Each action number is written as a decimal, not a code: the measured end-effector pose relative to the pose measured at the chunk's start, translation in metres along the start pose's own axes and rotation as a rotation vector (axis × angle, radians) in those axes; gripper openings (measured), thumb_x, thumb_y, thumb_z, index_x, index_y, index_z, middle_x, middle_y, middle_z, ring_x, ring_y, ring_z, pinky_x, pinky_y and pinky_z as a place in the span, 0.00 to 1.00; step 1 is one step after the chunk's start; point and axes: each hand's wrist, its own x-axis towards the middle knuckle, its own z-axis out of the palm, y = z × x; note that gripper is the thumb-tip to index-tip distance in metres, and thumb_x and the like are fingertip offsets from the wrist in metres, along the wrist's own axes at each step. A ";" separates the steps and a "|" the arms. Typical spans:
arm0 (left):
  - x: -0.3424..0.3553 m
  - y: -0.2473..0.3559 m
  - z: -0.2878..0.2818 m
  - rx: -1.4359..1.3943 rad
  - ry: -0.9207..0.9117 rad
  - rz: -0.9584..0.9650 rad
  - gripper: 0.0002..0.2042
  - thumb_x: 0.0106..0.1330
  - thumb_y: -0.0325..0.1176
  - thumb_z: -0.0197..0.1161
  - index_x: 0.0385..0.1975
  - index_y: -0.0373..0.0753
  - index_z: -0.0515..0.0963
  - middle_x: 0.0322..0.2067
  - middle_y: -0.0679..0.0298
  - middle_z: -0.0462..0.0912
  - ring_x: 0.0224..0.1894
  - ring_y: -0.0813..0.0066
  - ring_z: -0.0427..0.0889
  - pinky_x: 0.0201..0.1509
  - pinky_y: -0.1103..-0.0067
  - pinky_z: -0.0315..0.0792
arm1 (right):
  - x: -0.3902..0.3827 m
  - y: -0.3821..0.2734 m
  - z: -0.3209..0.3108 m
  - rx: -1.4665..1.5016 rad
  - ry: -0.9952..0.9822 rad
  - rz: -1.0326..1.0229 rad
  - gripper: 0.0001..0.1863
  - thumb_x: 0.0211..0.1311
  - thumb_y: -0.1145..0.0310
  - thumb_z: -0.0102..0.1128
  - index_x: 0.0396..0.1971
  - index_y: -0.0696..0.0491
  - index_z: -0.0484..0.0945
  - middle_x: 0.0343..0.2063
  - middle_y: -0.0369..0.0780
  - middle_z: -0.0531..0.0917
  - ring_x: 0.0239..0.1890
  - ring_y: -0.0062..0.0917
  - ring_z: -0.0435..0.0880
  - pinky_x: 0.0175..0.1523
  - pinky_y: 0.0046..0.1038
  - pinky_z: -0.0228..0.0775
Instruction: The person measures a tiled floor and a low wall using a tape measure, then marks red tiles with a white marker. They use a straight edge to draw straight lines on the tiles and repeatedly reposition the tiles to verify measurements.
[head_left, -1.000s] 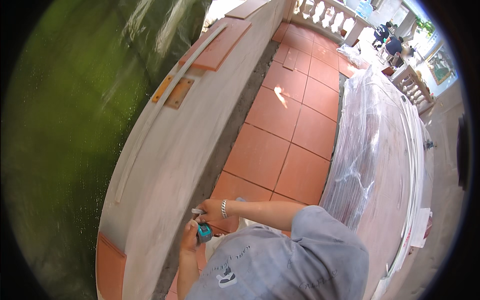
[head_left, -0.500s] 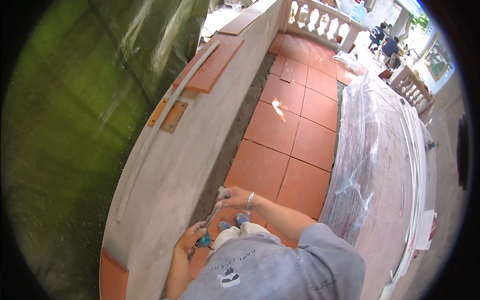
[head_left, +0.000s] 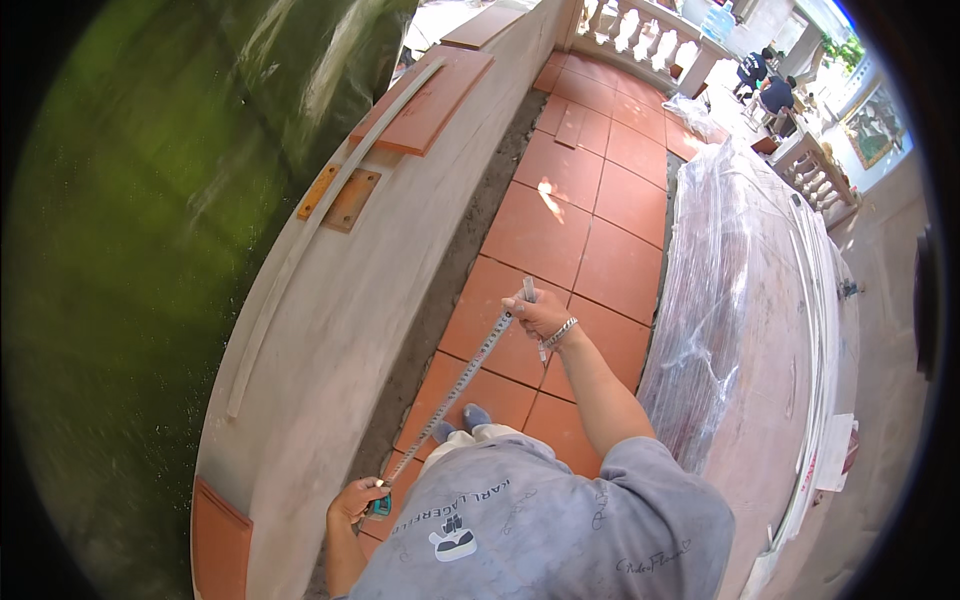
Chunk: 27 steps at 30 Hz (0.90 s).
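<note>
My left hand (head_left: 357, 498), low in the picture, is closed round the teal and black case of a tape measure (head_left: 379, 506). From it the pulled-out blade (head_left: 455, 390) runs up and to the right above the floor tiles. My right hand (head_left: 540, 313) pinches the far end of the blade. A slim whitish stick (head_left: 528, 288), perhaps a marker, also sticks up out of this hand; its kind is unclear. Below both arms lie large terracotta floor tiles (head_left: 540, 235), with my feet (head_left: 476, 415) on them.
A low grey wall (head_left: 330, 340) on the left carries loose tiles (head_left: 425, 100) and a long pale strip (head_left: 262, 330). Bare mortar (head_left: 420, 345) lines its foot. Plastic-wrapped goods (head_left: 705, 300) stand right. Beyond the balustrade (head_left: 635, 35), people (head_left: 770, 90) crouch.
My right hand has moved up and away from the left, drawing out a long stretch of blade. My left hand, with the case, has dropped slightly lower and left.
</note>
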 end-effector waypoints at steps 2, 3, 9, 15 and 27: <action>0.003 -0.005 0.002 0.003 -0.030 0.003 0.09 0.63 0.34 0.68 0.35 0.35 0.80 0.28 0.66 0.83 0.28 0.76 0.82 0.31 0.77 0.78 | 0.000 0.005 0.001 -0.010 0.012 0.005 0.15 0.59 0.57 0.70 0.29 0.52 0.77 0.15 0.29 0.69 0.13 0.11 0.62 0.17 0.18 0.51; 0.003 -0.006 0.003 0.012 -0.017 -0.010 0.09 0.63 0.34 0.68 0.34 0.35 0.80 0.28 0.66 0.83 0.28 0.77 0.82 0.32 0.78 0.77 | 0.000 0.007 0.002 -0.001 0.018 0.006 0.15 0.59 0.57 0.70 0.29 0.53 0.77 0.15 0.29 0.69 0.13 0.11 0.62 0.17 0.18 0.51; 0.001 -0.012 0.008 0.028 -0.041 0.054 0.07 0.64 0.31 0.67 0.34 0.34 0.82 0.28 0.65 0.85 0.27 0.77 0.82 0.34 0.78 0.77 | 0.000 0.016 0.007 -0.045 0.042 0.036 0.16 0.62 0.55 0.68 0.32 0.54 0.79 0.15 0.29 0.69 0.13 0.12 0.62 0.17 0.19 0.52; 0.018 -0.039 -0.011 -0.014 -0.004 0.032 0.10 0.66 0.34 0.67 0.39 0.32 0.83 0.33 0.62 0.87 0.32 0.75 0.85 0.38 0.78 0.79 | -0.018 -0.006 0.023 -0.157 0.218 -0.106 0.15 0.65 0.58 0.65 0.37 0.57 0.80 0.18 0.29 0.72 0.17 0.11 0.64 0.20 0.18 0.56; 0.026 -0.068 -0.021 -0.132 0.053 0.034 0.09 0.67 0.31 0.65 0.40 0.32 0.83 0.35 0.62 0.86 0.35 0.76 0.84 0.38 0.78 0.78 | -0.221 -0.166 0.048 0.085 -0.641 -1.778 0.22 0.61 0.56 0.69 0.53 0.39 0.73 0.20 0.31 0.75 0.13 0.13 0.67 0.16 0.18 0.53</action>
